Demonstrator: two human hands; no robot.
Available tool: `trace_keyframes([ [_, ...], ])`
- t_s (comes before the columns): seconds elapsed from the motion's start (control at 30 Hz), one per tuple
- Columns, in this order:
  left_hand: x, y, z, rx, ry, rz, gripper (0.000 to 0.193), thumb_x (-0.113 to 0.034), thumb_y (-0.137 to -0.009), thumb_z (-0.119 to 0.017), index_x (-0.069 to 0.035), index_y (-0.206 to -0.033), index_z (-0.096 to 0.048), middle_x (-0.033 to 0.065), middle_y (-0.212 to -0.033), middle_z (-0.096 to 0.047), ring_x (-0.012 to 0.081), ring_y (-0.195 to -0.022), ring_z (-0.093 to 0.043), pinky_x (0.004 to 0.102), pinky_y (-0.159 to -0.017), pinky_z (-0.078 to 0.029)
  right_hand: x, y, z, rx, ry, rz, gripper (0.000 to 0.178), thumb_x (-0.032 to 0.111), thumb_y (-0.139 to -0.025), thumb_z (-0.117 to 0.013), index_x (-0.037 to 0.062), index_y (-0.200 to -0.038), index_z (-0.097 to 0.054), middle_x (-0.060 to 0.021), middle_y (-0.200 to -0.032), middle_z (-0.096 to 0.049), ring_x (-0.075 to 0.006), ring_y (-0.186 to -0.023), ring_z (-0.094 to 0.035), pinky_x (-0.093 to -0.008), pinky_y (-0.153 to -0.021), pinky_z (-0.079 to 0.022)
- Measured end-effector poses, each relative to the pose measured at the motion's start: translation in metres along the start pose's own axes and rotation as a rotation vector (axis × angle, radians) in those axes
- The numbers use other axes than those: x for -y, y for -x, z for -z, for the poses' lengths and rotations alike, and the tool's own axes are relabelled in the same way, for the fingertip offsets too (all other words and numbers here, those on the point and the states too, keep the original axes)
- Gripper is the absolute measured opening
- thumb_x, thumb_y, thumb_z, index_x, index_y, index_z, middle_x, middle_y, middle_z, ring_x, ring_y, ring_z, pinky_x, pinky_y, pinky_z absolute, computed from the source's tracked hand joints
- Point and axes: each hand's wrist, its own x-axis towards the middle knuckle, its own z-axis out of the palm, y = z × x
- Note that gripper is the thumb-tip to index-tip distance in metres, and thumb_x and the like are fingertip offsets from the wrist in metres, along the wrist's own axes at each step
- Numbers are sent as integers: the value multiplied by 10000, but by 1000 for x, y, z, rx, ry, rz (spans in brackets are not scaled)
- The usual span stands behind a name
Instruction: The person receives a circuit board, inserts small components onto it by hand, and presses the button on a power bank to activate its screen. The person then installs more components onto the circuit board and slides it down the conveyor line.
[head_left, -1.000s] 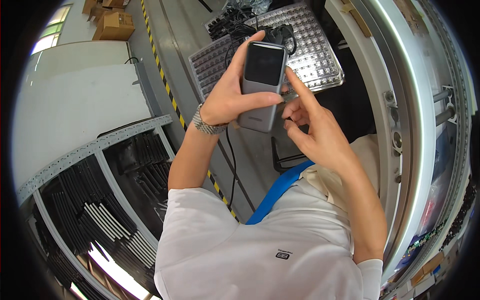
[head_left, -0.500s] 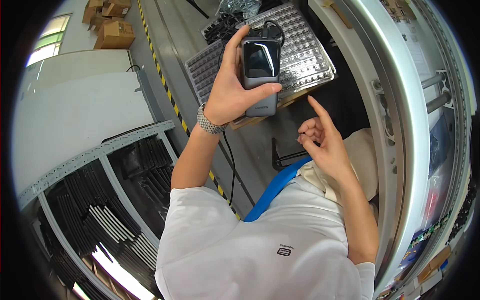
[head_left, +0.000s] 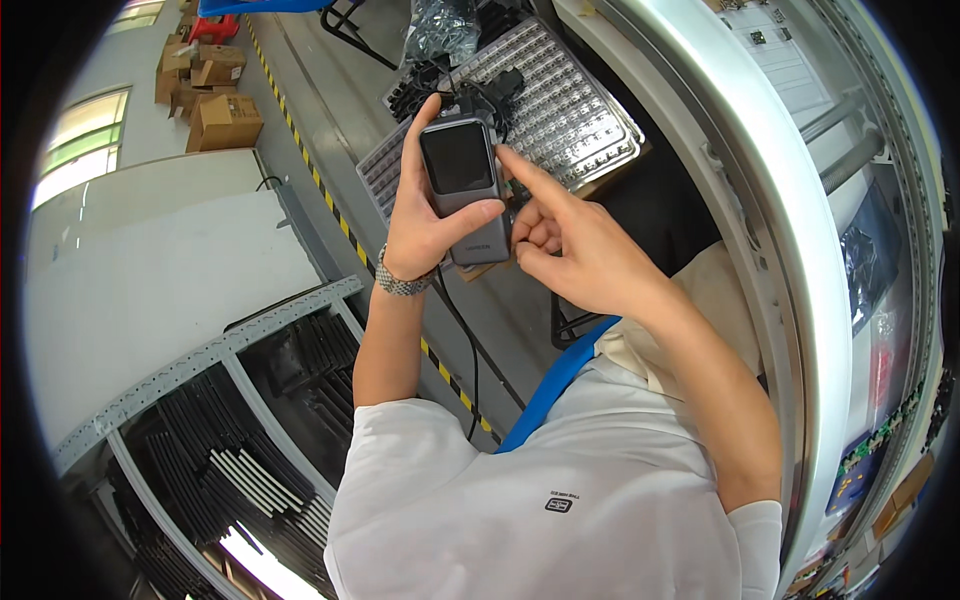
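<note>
My left hand [head_left: 425, 225] is closed around a grey power bank [head_left: 481, 247], its thumb across the front and a finger along the left side. The power bank has a dark, glossy screen [head_left: 458, 157] on its upper half. Black cables [head_left: 490, 95] lie at its top end; whether one is plugged in, I cannot tell. My right hand [head_left: 570, 240] holds nothing that shows. Its index finger is stretched out with the tip at the power bank's upper right edge, while the other fingers are curled loosely beside the lower part.
Clear trays [head_left: 560, 110] with rows of small metallic parts lie beyond my hands, beside a clear plastic bag [head_left: 440, 35]. A white curved bench edge [head_left: 740, 170] runs along the right. At left stand a rack [head_left: 200, 375] of dark panels and cardboard boxes [head_left: 225, 122].
My right hand has moved up and left, bringing its index finger to the power bank's side. The power bank has shifted left and slightly down in view, and its screen shows less glare.
</note>
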Motion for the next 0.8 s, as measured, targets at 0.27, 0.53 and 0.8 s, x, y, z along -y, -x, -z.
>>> trace_keyframes([
  [0.27, -6, -2, 7, 71, -42, -51, 1108, 74, -717, -779, -143, -1610, -161, 154, -1224, -627, 254, -971, -688, 343, -814, -585, -4, -6, 12, 182, -306, -26, 851, -90, -822, -557, 139, -1602, -303, -118, -893, -641, -149, -746, -611, -234, -699, -501],
  [0.53, -13, 2, -9, -25, -210, -52, 1084, 51, -730, -782, -126, -1608, -172, 161, -1246, -620, 248, -1004, -678, 344, -859, -571, -15, -4, 8, 109, -328, -11, 853, -71, -825, -576, 118, -1603, -281, -111, -891, -649, -144, -729, -626, -220, -658, -492],
  [0.8, -18, 4, -13, -11, -248, -52, 1089, 60, -730, -797, -125, -1604, -176, 160, -1286, -602, 250, -1022, -675, 344, -884, -559, -9, 7, 9, 96, -350, -10, 849, -112, -849, -556, 110, -1609, -249, -135, -955, -634, -173, -788, -635, -251, -723, -515],
])
